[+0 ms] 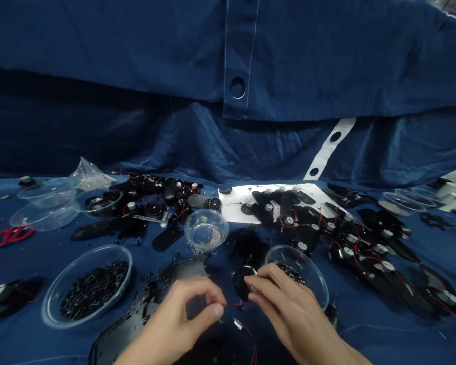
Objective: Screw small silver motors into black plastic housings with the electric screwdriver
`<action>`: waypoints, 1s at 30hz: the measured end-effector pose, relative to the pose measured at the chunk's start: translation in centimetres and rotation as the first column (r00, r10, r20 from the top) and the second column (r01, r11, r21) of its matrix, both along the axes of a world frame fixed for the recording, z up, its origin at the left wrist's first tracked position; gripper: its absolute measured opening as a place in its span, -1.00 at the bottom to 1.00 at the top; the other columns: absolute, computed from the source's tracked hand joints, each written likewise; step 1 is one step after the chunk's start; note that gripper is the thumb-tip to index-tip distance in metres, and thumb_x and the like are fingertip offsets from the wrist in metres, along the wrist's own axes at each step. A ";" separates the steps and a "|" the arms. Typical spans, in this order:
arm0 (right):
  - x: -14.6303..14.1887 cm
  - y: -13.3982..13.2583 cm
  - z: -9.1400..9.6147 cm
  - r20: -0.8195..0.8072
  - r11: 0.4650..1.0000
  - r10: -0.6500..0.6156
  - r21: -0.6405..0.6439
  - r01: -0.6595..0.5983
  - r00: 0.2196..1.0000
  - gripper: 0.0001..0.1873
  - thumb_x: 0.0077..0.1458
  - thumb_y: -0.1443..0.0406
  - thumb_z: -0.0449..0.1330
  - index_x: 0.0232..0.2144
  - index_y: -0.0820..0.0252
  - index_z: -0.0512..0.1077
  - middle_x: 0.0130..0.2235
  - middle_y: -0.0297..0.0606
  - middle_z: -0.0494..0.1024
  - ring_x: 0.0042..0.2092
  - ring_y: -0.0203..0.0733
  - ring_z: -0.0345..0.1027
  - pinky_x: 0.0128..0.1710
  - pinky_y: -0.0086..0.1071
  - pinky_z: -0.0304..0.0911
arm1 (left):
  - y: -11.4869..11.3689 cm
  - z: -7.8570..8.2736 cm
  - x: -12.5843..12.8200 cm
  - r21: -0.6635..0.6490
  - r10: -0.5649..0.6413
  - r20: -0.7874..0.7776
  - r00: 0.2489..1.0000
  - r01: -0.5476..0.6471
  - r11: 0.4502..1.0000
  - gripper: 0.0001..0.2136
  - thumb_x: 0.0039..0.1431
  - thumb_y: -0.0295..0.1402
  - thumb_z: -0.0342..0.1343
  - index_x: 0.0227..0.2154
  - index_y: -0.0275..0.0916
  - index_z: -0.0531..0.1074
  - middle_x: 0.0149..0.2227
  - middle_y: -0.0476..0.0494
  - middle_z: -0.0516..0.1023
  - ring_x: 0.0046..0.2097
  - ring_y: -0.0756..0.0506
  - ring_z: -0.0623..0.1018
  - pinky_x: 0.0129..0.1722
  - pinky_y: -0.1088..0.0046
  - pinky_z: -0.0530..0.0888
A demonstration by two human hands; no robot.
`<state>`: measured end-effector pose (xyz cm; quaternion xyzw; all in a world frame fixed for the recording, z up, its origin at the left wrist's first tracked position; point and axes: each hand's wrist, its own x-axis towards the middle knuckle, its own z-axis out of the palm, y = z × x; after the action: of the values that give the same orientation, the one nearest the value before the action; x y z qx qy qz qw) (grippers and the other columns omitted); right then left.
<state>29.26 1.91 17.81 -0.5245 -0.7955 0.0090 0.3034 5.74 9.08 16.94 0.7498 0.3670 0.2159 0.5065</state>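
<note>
My left hand [190, 314] is closed in a pinch, thumb against fingertips, on a thin red wire [233, 304] that stretches across toward my right hand [289, 304]. My right hand's fingers are bent around a round black part [241, 285] with a shiny rim; its fingertips press at that part's right side and partly hide it. Just below the hands hangs or lies a small silvery cylinder [237, 323] with red wires trailing from it. Dark pieces under the hands are too dim to name.
A bowl of black screws [95, 289] stands left, beside a black plastic shell [125, 332]. Behind the right hand is another clear bowl [321, 276]; a bowl of tiny metal pieces [215, 235] sits mid-table. Wired black parts [349, 243] cover the right; red scissors [11, 236] lie left.
</note>
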 end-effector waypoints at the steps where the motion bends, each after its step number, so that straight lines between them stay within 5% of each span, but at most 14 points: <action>1: 0.2 0.1 0.1 -0.015 0.999 -0.002 -0.048 0.001 1.000 -0.73 0.35 0.44 0.05 0.02 0.16 0.43 -0.14 -0.15 0.46 -0.26 -0.18 0.51 -0.32 -0.31 0.45 | 0.1 0.1 -0.3 -0.012 -0.011 0.009 1.000 0.011 1.000 -0.85 0.30 -0.23 0.15 -0.32 -0.12 0.56 -0.30 0.00 0.58 -0.17 -0.10 0.54 -0.08 0.39 0.38; 7: 0.3 0.4 0.8 -0.111 0.986 0.023 -0.163 -0.041 0.994 -0.65 0.35 0.43 0.08 0.11 0.02 0.41 -0.13 -0.25 0.42 -0.24 -0.27 0.46 -0.28 -0.35 0.38 | 0.2 -0.5 -0.3 -0.017 0.047 -0.021 0.999 -0.047 0.999 -0.82 0.31 -0.18 0.14 -0.33 -0.12 0.55 -0.33 0.01 0.58 -0.20 -0.09 0.52 -0.11 0.38 0.36; 12: -0.5 0.3 1.0 -0.121 0.994 0.060 -0.079 -0.070 0.991 -0.62 0.34 0.46 0.09 0.13 0.04 0.37 -0.10 -0.22 0.41 -0.19 -0.25 0.45 -0.26 -0.36 0.38 | -0.2 -0.9 0.7 0.016 0.031 -0.053 0.998 -0.030 0.999 -0.80 0.32 -0.17 0.12 -0.32 -0.11 0.58 -0.35 0.02 0.60 -0.26 -0.09 0.51 -0.20 0.39 0.35; 22: -1.6 0.9 0.9 -0.070 0.997 0.070 0.039 -0.068 0.995 -0.67 0.31 0.48 0.10 0.06 0.16 0.42 -0.17 -0.17 0.44 -0.21 -0.17 0.44 -0.30 -0.33 0.43 | -0.7 0.0 0.8 -0.023 -0.010 -0.092 0.996 0.008 1.000 -0.83 0.34 -0.18 0.10 -0.25 -0.06 0.55 -0.35 0.09 0.60 -0.21 -0.08 0.53 -0.02 0.35 0.25; 30: -1.9 0.9 1.8 -0.148 0.995 0.074 0.077 -0.063 0.986 -0.66 0.28 0.49 0.14 0.05 0.17 0.44 -0.16 -0.17 0.44 -0.22 -0.23 0.46 -0.29 -0.39 0.42 | -1.0 0.4 1.2 -0.053 -0.012 -0.090 0.996 0.007 0.999 -0.76 0.35 -0.13 0.05 -0.34 -0.13 0.49 -0.42 0.07 0.63 -0.29 -0.08 0.49 -0.23 0.39 0.25</action>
<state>27.31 2.80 19.60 -0.4835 -0.7876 0.0302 0.3808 6.96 8.11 17.32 0.7468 0.3917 0.1697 0.5099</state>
